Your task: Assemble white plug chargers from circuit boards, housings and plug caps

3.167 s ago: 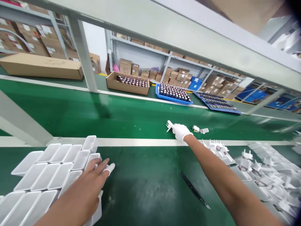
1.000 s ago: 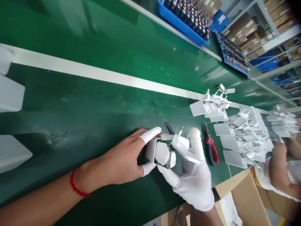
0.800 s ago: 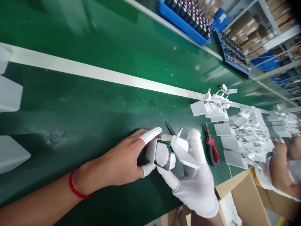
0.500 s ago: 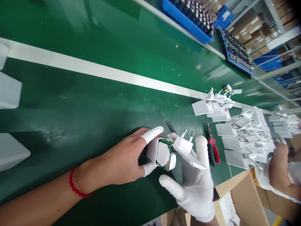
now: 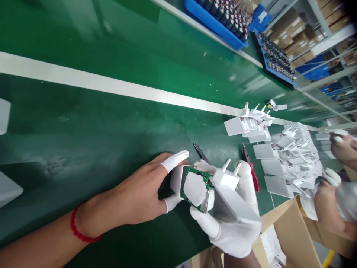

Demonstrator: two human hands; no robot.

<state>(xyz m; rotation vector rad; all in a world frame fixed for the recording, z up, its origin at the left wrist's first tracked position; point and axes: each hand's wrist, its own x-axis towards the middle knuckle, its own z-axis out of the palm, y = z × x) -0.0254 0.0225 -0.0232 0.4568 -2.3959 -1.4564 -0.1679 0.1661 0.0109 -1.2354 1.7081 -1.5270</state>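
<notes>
My left hand (image 5: 139, 193), bare with white finger cots and a red wrist band, grips a white charger housing (image 5: 176, 179) over the green bench. A green circuit board (image 5: 198, 178) sticks out of the housing's open end. My right hand (image 5: 231, 227), in a white glove, holds the white plug cover (image 5: 230, 193) with its two metal pins pointing up; its thumb presses on the board. Housing and cover meet at an angle between the two hands.
Red-handled pliers (image 5: 252, 171) and black tweezers (image 5: 200, 151) lie just beyond my right hand. Piles of white plug covers (image 5: 281, 160) spread to the right, where another person's hands (image 5: 329, 193) work. A cardboard box (image 5: 290, 238) sits below the bench edge. Blue trays (image 5: 214, 22) stand far back.
Earlier my right hand reached to the belt and my left rested on white housings. Since then both hands hold the housing and cover together; the cover has tilted and my thumb now presses the board.
</notes>
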